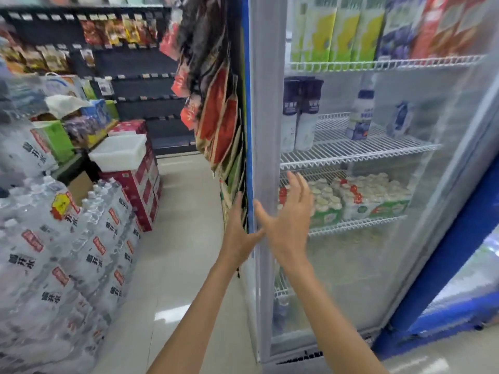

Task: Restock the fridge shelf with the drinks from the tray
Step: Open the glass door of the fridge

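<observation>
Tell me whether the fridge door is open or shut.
Shut, or nearly: the shelves show through fogged glass, and both hands, left and right, sit at the door edge.

My left grip (pixel 239 233) has its fingertips hidden behind the fridge door (pixel 266 130) edge. Through that door's fogged glass, the lowest bottles (pixel 280 309) are a blur. Above the door's top shelf, the cartons (pixel 348 28) are cut off by the frame.

Shrink-wrapped water packs (pixel 67 255) stacked left; blurry, perhaps snack packets (pixel 216 114) hanging.
</observation>
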